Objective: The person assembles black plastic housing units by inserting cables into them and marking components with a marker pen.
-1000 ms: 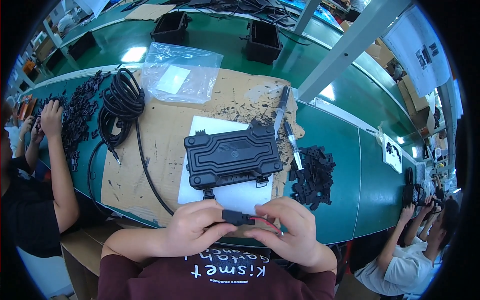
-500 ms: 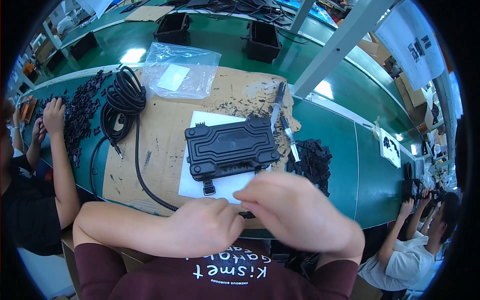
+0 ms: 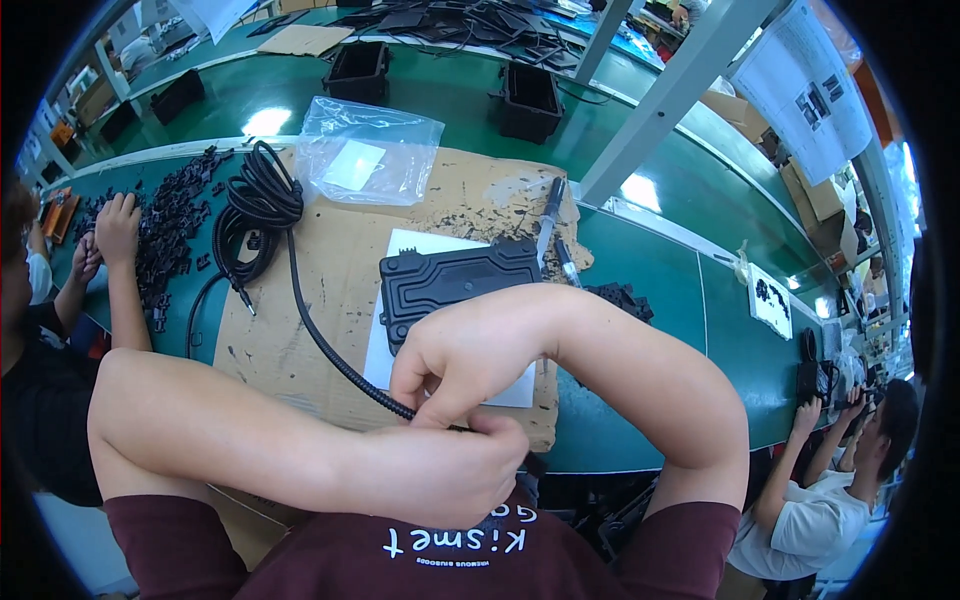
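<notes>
A black ribbed cable (image 3: 340, 362) runs down from its coil to both of my hands, near the table's front edge. My right hand (image 3: 470, 345) is bent over it, thumb and fingers pinched on the ribbed part. Close below, my left hand (image 3: 465, 475) is curled closed around the cable's end, which is mostly hidden in its fingers. Behind my right hand, a black hard plastic case (image 3: 455, 275) lies closed on a white sheet (image 3: 375, 350). My right hand and forearm cover its near right part.
Brown cardboard (image 3: 260, 340) covers the green table. On it lie a clear plastic bag (image 3: 400, 165), the cable coil (image 3: 262, 205) and a marker-like tool (image 3: 550, 215). Small black parts are piled left (image 3: 175, 230) and right (image 3: 622, 297). Co-workers sit at both sides; black bins (image 3: 530, 100) stand beyond.
My right hand has swung left and over my left hand, onto the ribbed cable. My left hand has shifted slightly right and down. The case is now partly covered by my right arm.
</notes>
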Available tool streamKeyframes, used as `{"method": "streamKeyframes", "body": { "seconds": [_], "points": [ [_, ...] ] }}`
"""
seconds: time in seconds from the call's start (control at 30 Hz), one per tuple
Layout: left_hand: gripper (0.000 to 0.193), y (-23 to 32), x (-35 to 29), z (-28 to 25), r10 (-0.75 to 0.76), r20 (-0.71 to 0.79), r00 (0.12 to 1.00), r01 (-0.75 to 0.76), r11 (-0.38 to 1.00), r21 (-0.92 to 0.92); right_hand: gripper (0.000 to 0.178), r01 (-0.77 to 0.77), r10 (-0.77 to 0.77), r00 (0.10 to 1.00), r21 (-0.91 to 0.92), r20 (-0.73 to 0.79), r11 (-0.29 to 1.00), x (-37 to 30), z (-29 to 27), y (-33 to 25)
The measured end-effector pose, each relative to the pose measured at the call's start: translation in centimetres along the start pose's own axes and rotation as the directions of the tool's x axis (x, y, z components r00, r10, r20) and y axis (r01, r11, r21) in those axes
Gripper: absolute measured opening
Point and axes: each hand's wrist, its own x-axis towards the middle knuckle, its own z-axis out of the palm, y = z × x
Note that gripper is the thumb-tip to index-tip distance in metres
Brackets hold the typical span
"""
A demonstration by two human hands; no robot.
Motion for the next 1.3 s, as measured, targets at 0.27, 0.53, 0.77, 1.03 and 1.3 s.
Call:
{"method": "streamKeyframes", "body": {
  "seconds": [0.27, 0.53, 0.77, 1.03, 1.3],
  "points": [
    [0.019, 5.4, -2.6, 2.9, -0.260, -0.441, 0.859, 0.197, 0.963, -0.183, 0.017, -0.305, 0.048, 0.864, -0.446, -0.501, 0.841, -4.8, 2.5, -3.1],
    [0.108, 4.6, -7.6, 10.5, -0.998, 0.058, 0.011, 0.810, -0.025, -0.586, 0.015, -0.289, -0.244, 0.579, -0.476, -0.778, 0.830, -7.3, 4.2, -2.0],
    [0.120, -0.5, -8.5, 10.7, -0.973, 0.205, 0.108, 0.696, -0.073, -0.714, 0.031, -0.344, -0.382, 0.460, -0.557, -0.802, 0.756, -7.4, 6.5, -0.7],
    [0.121, -1.6, -8.2, 5.8, -0.964, 0.140, 0.225, 0.686, 0.055, -0.726, 0.027, -0.384, -0.518, 0.400, -0.651, -0.757, 0.655, -7.5, 7.5, -2.3],
    [0.120, -1.9, -8.0, 5.6, -0.959, 0.140, 0.245, 0.692, 0.072, -0.718, 0.025, -0.316, -0.568, 0.376, -0.678, -0.732, 0.663, -7.3, 7.9, -0.7]
  ]
}}
